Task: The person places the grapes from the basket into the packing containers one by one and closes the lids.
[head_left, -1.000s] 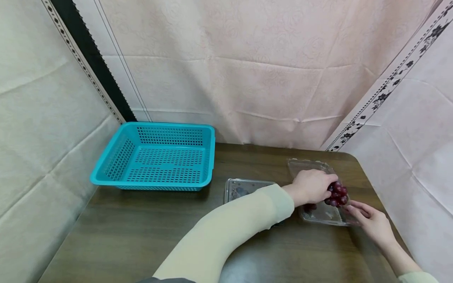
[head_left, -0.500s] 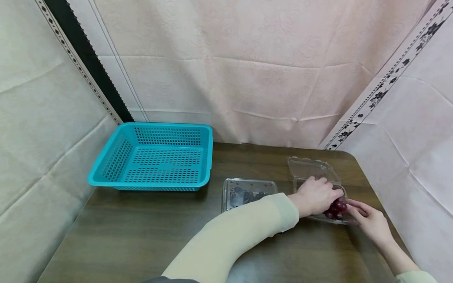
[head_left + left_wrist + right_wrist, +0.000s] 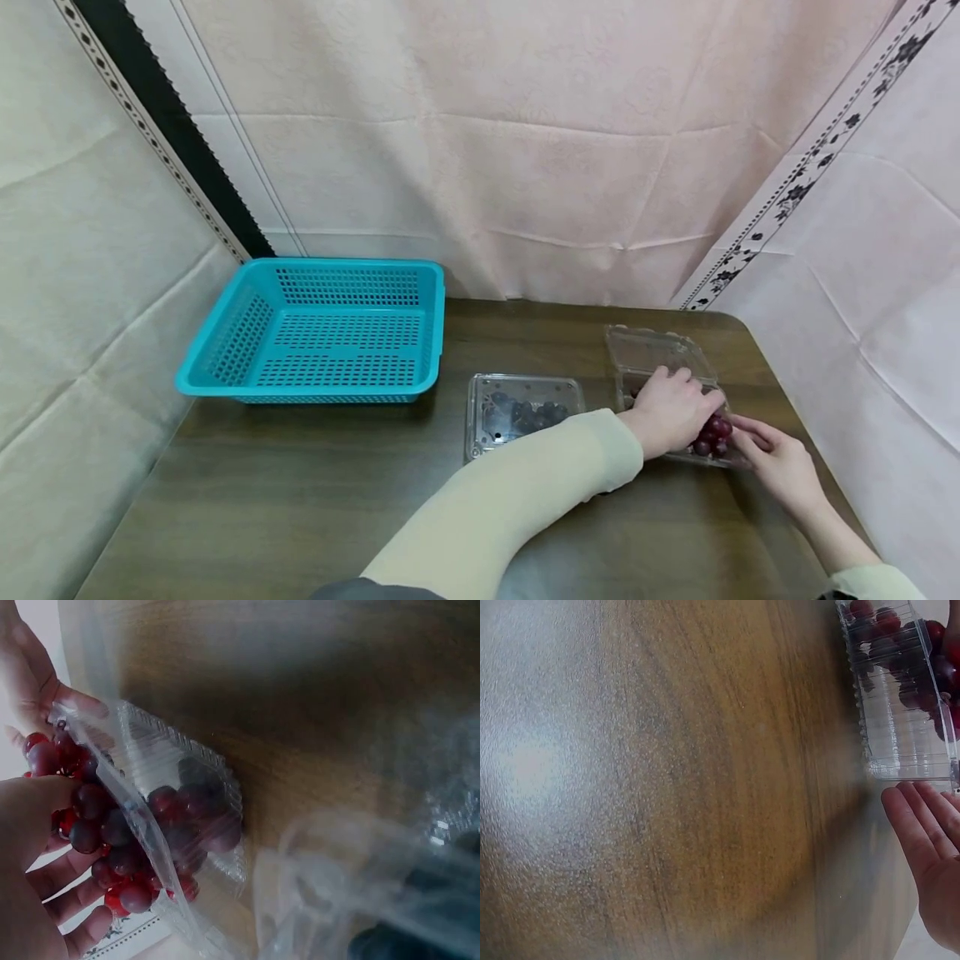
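Observation:
A bunch of red grapes (image 3: 124,859) is in my left hand (image 3: 671,411), fingers curled around it from above. Part of the bunch lies within a clear plastic clamshell box (image 3: 660,350), its lid folded back. More dark red grapes (image 3: 184,832) show through the box wall in the left wrist view. My right hand (image 3: 783,471) is at the box's right end. In the right wrist view its fingers (image 3: 915,829) are straight and touch the end wall; the thumb is mostly hidden there.
Left of the open box stands a shut clear box (image 3: 525,387) with dark round fruit, partly behind the left sleeve (image 3: 517,492). A blue perforated basket (image 3: 345,392) sits at the back left of the wooden table (image 3: 262,492). Cloth walls (image 3: 480,167) enclose the table.
My left hand has lowered the grape bunch toward the front of the open box. The right hand has stayed at the box's end. The head view has shifted slightly.

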`<action>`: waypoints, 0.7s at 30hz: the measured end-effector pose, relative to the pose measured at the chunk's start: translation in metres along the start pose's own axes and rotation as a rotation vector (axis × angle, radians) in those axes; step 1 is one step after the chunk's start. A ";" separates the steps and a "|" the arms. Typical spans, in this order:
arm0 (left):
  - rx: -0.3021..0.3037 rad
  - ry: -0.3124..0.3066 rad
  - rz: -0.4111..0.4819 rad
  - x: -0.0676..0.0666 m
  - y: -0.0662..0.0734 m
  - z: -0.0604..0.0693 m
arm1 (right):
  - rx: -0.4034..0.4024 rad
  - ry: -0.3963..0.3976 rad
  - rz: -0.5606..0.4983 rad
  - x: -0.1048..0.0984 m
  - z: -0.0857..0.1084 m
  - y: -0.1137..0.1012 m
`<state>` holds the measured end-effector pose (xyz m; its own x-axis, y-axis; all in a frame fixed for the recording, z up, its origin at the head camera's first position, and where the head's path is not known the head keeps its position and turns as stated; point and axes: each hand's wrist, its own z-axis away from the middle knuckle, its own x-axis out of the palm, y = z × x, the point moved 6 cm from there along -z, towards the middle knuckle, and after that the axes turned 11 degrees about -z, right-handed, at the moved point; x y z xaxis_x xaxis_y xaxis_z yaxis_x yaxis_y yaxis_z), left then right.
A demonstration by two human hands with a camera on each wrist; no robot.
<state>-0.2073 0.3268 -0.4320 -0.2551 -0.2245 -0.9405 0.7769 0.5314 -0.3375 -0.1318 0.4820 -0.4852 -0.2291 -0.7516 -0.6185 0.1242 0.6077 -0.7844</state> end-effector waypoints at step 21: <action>0.055 -0.001 0.003 0.003 -0.006 0.008 | -0.028 0.007 0.015 0.000 0.001 -0.005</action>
<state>-0.2087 0.3165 -0.4321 -0.2517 -0.2235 -0.9416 0.8083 0.4866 -0.3316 -0.1313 0.4788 -0.4810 -0.2339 -0.7404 -0.6301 0.1008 0.6261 -0.7732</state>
